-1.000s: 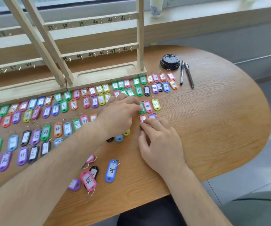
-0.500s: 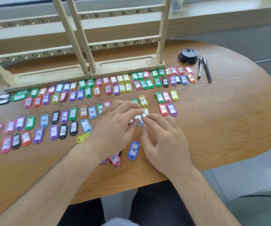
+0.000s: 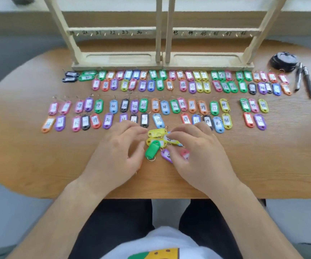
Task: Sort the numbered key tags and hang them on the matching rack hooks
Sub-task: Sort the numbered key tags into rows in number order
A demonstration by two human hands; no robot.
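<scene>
Fingers loosely curled, left hand (image 3: pixel 120 153) and right hand (image 3: pixel 199 154) flank yellow tag (image 3: pixel 156 132) lying crosswise.

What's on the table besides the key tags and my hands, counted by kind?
Wooden racks: 2
Black lid: 1
Pens: 2
Total: 5

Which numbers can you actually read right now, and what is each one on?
"22": left rack rail
"45": right rack rail
"12": pink tag
"20": black tag
"33": green tag
"35": blue tag
"41": yellow tag
Unsorted heap and most other tags: too blurred to read.
</scene>
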